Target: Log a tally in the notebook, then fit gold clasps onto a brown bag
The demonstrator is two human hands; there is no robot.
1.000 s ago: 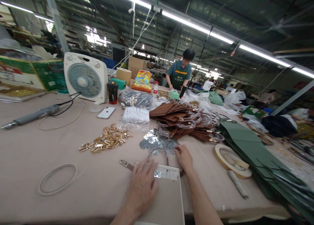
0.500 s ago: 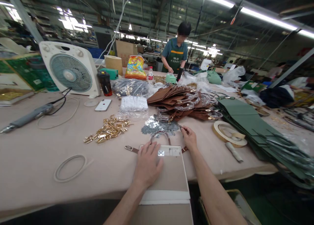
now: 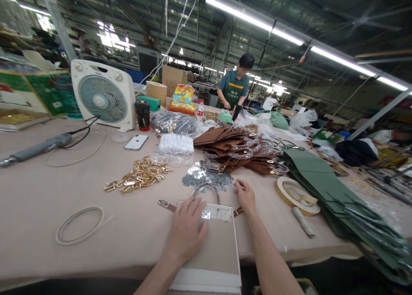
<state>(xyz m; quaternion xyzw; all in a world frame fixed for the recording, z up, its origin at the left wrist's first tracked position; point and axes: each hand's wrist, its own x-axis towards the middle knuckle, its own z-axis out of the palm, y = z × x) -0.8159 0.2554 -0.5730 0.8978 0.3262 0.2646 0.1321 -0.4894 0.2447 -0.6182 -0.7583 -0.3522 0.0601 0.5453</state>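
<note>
My left hand (image 3: 188, 227) lies flat, fingers stretched out, on a beige bag panel (image 3: 222, 245) at the table's front edge. A small shiny metal plate (image 3: 206, 214) sits on the panel's pale top strip, just right of those fingers. From the panel's top rises a wrapped bag handle (image 3: 206, 186), and a brown strap with a metal end (image 3: 166, 205) sticks out to the left. My right hand (image 3: 245, 195) is closed in a pinch beside the right edge of a pile of thin silvery plates (image 3: 206, 174); whatever is between its fingertips is too small to make out.
Gold-coloured clasps (image 3: 140, 174) lie in a heap to the left, near a phone (image 3: 136, 142) and a power screwdriver (image 3: 38, 149). Brown bag pieces (image 3: 225, 142) are stacked behind the plates. Tape rolls (image 3: 298, 196) and green pieces (image 3: 309, 166) lie right. A co-worker (image 3: 234, 89) stands opposite.
The camera view has tilted, so the table sits slightly lower in it. My right hand stays by the plate pile, its fingers curled in more. The left hand still rests on the panel.
</note>
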